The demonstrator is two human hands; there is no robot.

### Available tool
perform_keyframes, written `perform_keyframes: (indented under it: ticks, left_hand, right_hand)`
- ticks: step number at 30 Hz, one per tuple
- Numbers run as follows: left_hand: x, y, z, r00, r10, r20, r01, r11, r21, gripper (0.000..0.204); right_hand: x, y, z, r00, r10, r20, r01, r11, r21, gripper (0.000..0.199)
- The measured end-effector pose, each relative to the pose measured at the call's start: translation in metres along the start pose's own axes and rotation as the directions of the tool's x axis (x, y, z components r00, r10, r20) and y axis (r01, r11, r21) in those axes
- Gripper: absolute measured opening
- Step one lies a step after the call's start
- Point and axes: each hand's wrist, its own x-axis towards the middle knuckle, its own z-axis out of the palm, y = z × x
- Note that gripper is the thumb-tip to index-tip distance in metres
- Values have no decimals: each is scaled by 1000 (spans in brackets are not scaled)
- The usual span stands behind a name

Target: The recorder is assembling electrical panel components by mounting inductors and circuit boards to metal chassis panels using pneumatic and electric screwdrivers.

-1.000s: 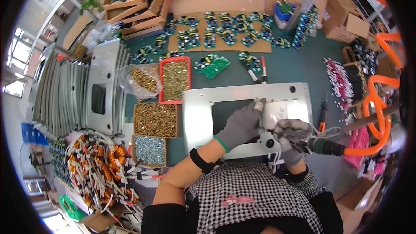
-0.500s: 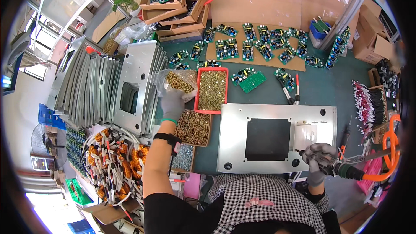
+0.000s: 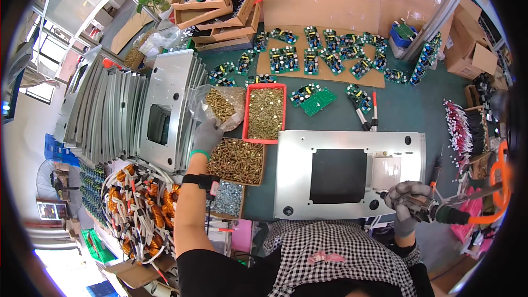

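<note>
The cardboard box of brass screws (image 3: 236, 160) sits just left of the metal chassis panel (image 3: 349, 173), within easy reach. The gloved left hand (image 3: 208, 136) dips into it, fingers curled (whether it pinches a screw I cannot tell). The gloved right hand (image 3: 406, 202) grips an electric screwdriver (image 3: 440, 212) at the panel's right corner. A red tray of screws (image 3: 265, 113) lies just beyond.

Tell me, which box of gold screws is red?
The red tray furthest up the bench, right of the left hand. The nearer box of screws is brown cardboard.
</note>
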Motion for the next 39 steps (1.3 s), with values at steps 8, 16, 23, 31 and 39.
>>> perform_keyframes:
  ticks: [8,16,23,31,39]
  left_hand:
    - [-14,87,-18,882,445,-158,-465,875,-134,27]
    - [-49,157,-10,740,636,-218,-666,738,-108,27]
    - [-50,172,1,811,566,-148,-584,797,-156,25]
    - [-39,175,13,827,547,-126,-561,813,-156,24]
    - [-39,175,11,821,556,-128,-570,809,-144,24]
  right_hand:
    - [62,-37,-16,969,-241,54,233,965,121,44]
    - [87,23,-48,999,29,39,-31,998,60,40]
    - [96,40,-59,997,-46,68,38,992,119,44]
    - [98,42,-58,994,-44,104,32,993,114,45]
    - [100,41,-53,997,39,66,-35,997,-64,41]
